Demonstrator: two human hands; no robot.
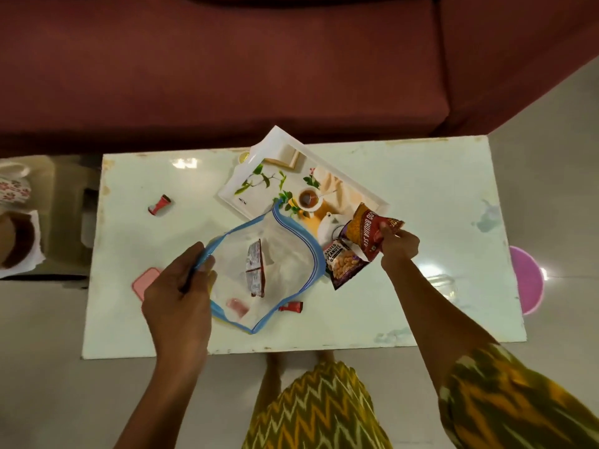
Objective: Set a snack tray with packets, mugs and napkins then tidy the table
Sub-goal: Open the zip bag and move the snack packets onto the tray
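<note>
While left hand (176,293) grips bag (285,251), right hand (398,246) pinches red-orange packet (366,228)

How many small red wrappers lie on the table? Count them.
2 wrappers: one left of the tray, one at the zip bag's near edge. Others may hide inside the bag.

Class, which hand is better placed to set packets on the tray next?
Right: the right hand grips two packets by the tray; the left hand holds the bag.

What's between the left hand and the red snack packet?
Head view: the open zip bag, rim held by the left hand, then the peanuts packet; right hand pinches the red snack packet.
</note>
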